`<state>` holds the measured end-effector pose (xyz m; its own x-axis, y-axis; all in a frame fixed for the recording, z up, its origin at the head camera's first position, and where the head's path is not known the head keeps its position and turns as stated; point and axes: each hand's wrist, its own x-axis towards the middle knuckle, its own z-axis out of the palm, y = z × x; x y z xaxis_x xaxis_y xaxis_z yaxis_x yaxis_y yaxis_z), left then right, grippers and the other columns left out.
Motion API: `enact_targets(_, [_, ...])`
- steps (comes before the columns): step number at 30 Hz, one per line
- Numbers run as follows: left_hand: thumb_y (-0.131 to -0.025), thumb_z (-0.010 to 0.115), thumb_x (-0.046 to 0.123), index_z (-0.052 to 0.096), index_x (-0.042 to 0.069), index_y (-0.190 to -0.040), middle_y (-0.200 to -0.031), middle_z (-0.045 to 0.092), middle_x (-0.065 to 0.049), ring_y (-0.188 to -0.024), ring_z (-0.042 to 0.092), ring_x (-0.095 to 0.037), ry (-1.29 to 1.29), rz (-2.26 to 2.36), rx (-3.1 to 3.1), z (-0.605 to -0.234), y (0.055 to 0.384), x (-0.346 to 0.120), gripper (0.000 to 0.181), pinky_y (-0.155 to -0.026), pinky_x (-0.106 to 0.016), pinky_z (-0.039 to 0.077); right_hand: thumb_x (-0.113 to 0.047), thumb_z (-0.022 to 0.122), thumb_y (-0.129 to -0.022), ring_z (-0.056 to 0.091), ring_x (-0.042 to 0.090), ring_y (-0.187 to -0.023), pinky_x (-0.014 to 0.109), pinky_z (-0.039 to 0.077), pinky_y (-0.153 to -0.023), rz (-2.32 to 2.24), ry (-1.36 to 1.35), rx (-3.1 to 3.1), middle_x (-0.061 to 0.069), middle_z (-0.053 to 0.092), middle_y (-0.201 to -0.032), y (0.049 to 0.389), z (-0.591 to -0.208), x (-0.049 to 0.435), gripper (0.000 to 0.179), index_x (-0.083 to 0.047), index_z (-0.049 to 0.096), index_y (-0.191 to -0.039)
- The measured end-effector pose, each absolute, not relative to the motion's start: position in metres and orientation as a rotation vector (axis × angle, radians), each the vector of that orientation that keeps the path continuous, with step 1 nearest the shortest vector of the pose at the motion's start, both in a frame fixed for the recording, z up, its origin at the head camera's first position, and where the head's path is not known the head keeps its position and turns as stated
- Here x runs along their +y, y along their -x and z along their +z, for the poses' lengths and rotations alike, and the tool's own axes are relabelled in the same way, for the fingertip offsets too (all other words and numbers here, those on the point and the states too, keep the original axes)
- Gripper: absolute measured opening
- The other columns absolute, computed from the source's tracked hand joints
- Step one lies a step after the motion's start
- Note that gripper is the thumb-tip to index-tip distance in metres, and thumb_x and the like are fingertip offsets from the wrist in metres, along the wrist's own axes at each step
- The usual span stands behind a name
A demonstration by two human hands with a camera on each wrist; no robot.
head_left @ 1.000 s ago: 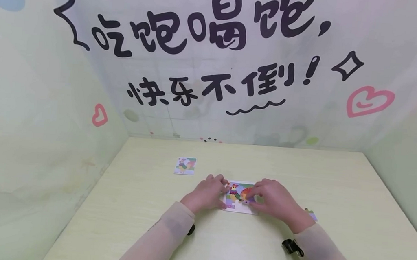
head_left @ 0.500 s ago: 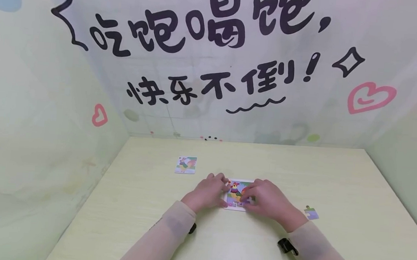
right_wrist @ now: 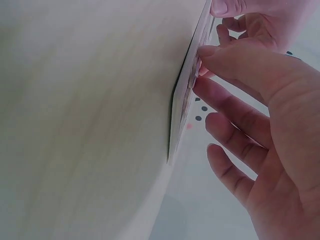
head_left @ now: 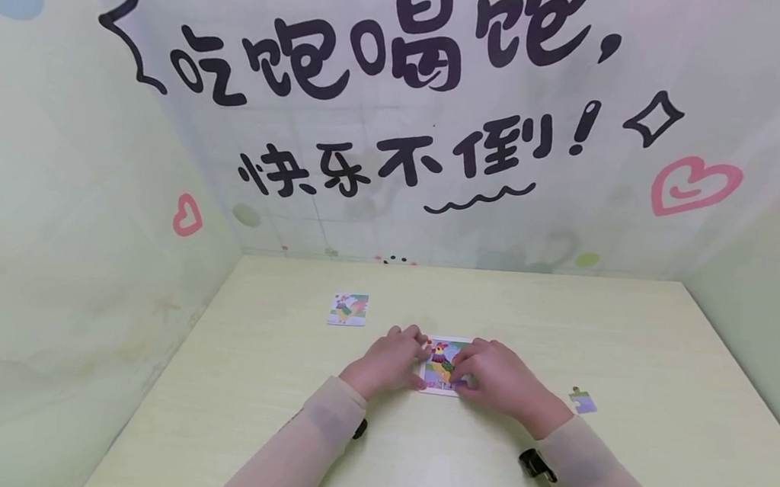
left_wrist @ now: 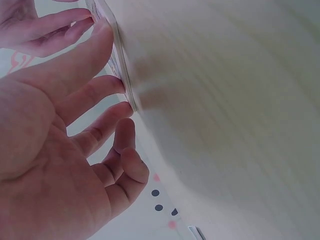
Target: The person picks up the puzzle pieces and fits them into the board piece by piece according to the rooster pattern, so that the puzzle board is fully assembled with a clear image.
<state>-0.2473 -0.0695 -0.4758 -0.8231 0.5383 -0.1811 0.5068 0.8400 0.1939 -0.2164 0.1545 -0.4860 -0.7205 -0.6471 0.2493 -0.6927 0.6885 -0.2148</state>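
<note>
A small jigsaw puzzle board (head_left: pixel 440 362) with a white rim and a rooster picture lies flat on the table between both hands. My left hand (head_left: pixel 389 362) holds the board's left edge, thumb near the front corner and fingers toward the back. In the left wrist view its thumb and fingertips meet the board edge (left_wrist: pixel 120 50), and the other fingers curl free. My right hand (head_left: pixel 499 378) covers the board's right part. Its thumb and index finger pinch a puzzle piece (right_wrist: pixel 193 80) low against the board, mostly hidden by the fingers.
One loose puzzle piece (head_left: pixel 583 401), purple and green, lies on the pale wooden table right of my right wrist. A small rooster picture card (head_left: pixel 348 309) lies at the back left. A printed wall sheet (head_left: pixel 391 228) rises behind the table.
My right hand has shifted left over the board with the piece, then stayed almost still. The loose piece on the right shows more fully. My left hand has kept its place.
</note>
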Motion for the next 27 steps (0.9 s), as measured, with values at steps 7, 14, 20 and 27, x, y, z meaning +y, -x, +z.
enact_targets(7, [-0.082, 0.086, 0.040, 0.070, 0.022, -0.135, -0.146, 0.056, 0.002, -0.119, 0.053, -0.021, -0.803, 0.203, 2.795, -0.4748, 0.2477, -0.0694, 0.058, -0.093, -0.033, 0.052, -0.018, 0.087, -0.081, 0.066, 0.015, -0.089, 0.040, 0.057, -0.083, 0.445, -1.116, -2.740, -0.004, 0.076, -0.097, 0.2162, -0.4833, 0.1535, 0.006, -0.022, 0.084, -0.085])
enact_targets(14, [-0.083, 0.086, 0.041, 0.070, 0.022, -0.135, -0.145, 0.056, 0.002, -0.119, 0.053, -0.021, -0.797, 0.182, 2.797, -0.4731, 0.2477, -0.0690, 0.058, -0.093, -0.032, 0.052, -0.019, 0.087, -0.082, 0.067, 0.016, -0.090, 0.040, 0.057, -0.084, 0.471, -1.091, -2.746, -0.003, 0.075, -0.099, 0.2161, -0.4841, 0.1542, 0.005, -0.021, 0.084, -0.085])
enact_targets(20, [-0.083, 0.086, 0.040, 0.070, 0.022, -0.135, -0.145, 0.056, 0.002, -0.119, 0.052, -0.020, -0.781, 0.187, 2.792, -0.4727, 0.2469, -0.0692, 0.058, -0.094, -0.032, 0.051, -0.017, 0.087, -0.082, 0.067, 0.017, -0.090, 0.039, 0.057, -0.083, 0.525, -1.096, -2.729, -0.002, 0.074, -0.099, 0.2169, -0.4850, 0.1547, 0.006, -0.021, 0.083, -0.083])
enact_targets(27, [-0.082, 0.086, 0.040, 0.070, 0.023, -0.136, -0.145, 0.056, 0.002, -0.120, 0.052, -0.021, -0.778, 0.202, 2.788, -0.4730, 0.2453, -0.0686, 0.058, -0.093, -0.033, 0.051, -0.018, 0.085, -0.083, 0.069, 0.018, -0.096, 0.039, 0.058, -0.087, 0.586, -1.063, -2.750, -0.001, 0.076, -0.104, 0.2135, -0.4858, 0.1610, 0.006, -0.020, 0.082, -0.087])
